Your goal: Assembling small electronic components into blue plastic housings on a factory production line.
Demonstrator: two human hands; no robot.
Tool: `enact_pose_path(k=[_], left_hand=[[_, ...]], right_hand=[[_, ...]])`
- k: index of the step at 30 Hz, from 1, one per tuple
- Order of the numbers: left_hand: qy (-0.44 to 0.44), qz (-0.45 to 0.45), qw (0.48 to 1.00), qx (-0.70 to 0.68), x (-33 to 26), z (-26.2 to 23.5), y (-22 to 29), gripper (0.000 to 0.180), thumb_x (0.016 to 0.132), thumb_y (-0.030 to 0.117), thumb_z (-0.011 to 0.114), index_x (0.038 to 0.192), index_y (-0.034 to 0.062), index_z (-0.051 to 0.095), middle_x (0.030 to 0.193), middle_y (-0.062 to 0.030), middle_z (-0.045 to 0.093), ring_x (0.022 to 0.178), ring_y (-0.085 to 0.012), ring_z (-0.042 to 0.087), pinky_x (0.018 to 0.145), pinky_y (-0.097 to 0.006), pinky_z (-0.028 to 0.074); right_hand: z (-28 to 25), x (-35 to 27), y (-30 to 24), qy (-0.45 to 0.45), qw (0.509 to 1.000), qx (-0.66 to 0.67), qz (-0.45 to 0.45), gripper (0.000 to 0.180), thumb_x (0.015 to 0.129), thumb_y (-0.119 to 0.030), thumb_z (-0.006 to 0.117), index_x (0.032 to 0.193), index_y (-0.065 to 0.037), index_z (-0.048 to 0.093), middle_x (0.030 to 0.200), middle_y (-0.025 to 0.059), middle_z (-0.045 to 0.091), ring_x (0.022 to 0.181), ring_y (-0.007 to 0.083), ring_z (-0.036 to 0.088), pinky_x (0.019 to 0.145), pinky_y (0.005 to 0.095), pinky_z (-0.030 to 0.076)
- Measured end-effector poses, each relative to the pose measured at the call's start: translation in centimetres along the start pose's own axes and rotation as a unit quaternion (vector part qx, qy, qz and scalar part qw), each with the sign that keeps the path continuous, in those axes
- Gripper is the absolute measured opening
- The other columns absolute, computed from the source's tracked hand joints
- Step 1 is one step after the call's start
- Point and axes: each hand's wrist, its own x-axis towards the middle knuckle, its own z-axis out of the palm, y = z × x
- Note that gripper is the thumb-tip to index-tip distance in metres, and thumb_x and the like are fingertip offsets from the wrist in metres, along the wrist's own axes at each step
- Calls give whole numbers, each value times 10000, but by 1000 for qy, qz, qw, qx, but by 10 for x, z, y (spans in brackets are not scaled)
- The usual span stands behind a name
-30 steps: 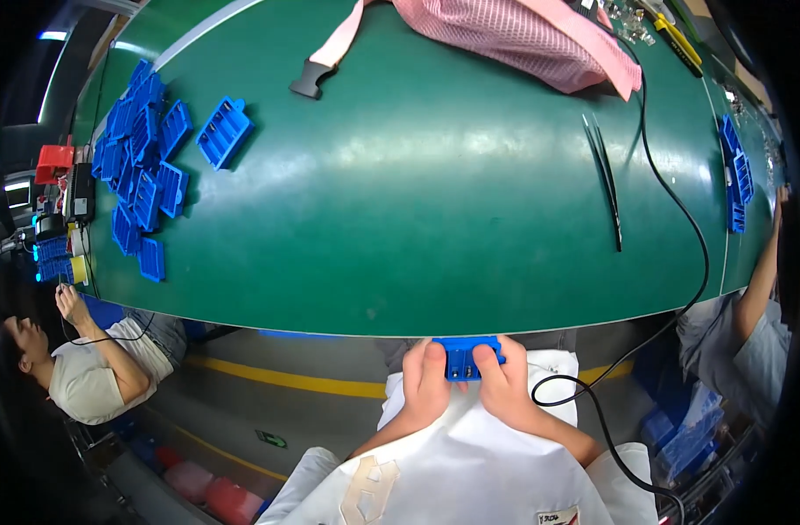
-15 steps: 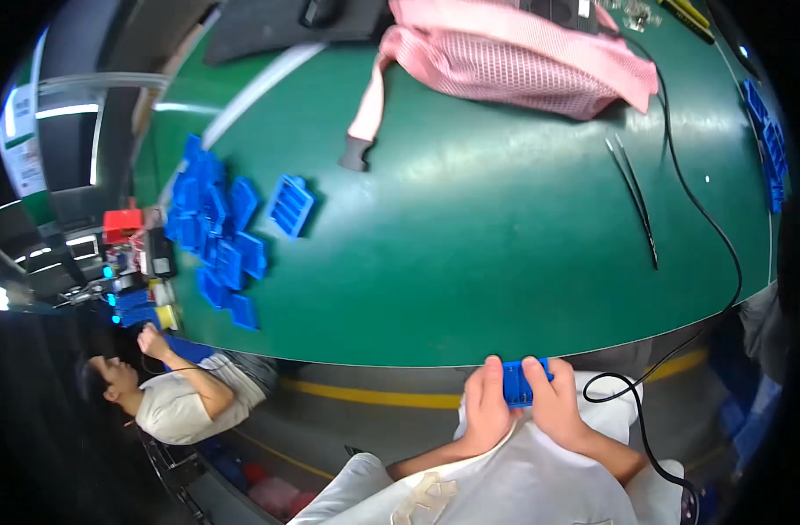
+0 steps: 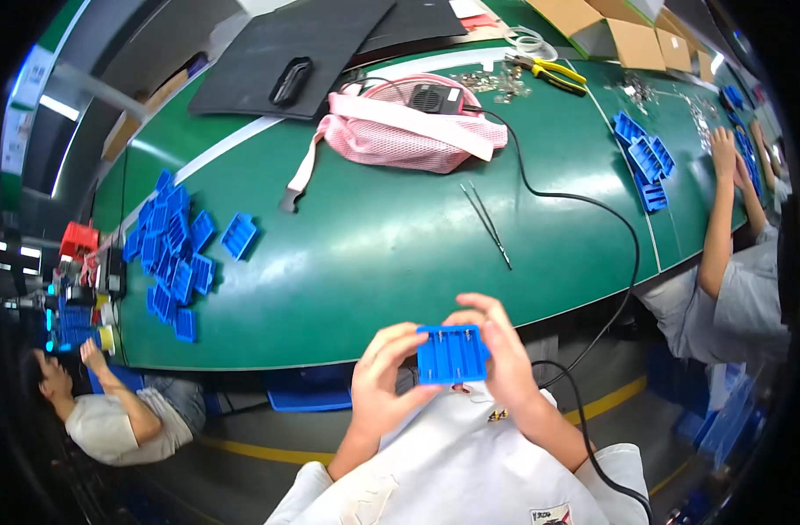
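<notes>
Handling step, likely: left hand (image 3: pixel 381 381), right hand (image 3: pixel 508 360), fingers clamped on blue rectangular plastic tray (image 3: pixel 452 357) near green table (image 3: pixel 356 289); next needs steadiness.

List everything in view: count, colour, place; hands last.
Table: one, green, centre
Held tray: one, blue, between hands
Tray heap: one, blue, left
Lone tray: one, blue, beside heap
Tray cluster: one, blue, right
Bag: one, pink, far side
Tweezers: one, dark, nearer than bag
Pliers: one, yellow-handled, right of bag
Cable: one, black, right of tweezers
Metal bits: uncounted, silvery, beside pliers
Sheets: two or more, black, far left
Carton: at least one, brown, far right
Co-workers: two or more, pale-clad, both sides
Left hand: one, bare, tray's left
Right hand: one, bare, tray's right
</notes>
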Motion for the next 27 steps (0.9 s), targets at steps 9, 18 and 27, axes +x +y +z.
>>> enact_pose_path(k=[9,18,27], left_hand=[[105,-57,973,-196,-1,26,4,409,752,-54,654,1119,-47,475,1075,-94,507,1000,-160,527,856,-276,444],[93,-97,975,-178,2,28,-1,424,750,-83,627,1141,-29,472,1104,-108,525,1028,-161,523,899,-273,418],[254,-8,955,153,5,-68,-25,424,641,-60,693,1013,60,527,1048,-29,488,973,-157,501,826,-278,418]], right_hand=[[-17,-9,-19,-116,993,-11,-16,509,854,-33,509,1325,19,322,1226,163,435,1050,217,508,778,356,532],[-17,-6,-7,-39,991,-79,-101,418,790,47,556,1194,49,448,1125,120,499,950,172,552,725,304,537],[-36,2,-6,-27,955,-251,-155,412,809,-18,605,1199,2,475,1174,114,473,960,185,588,702,241,521]])
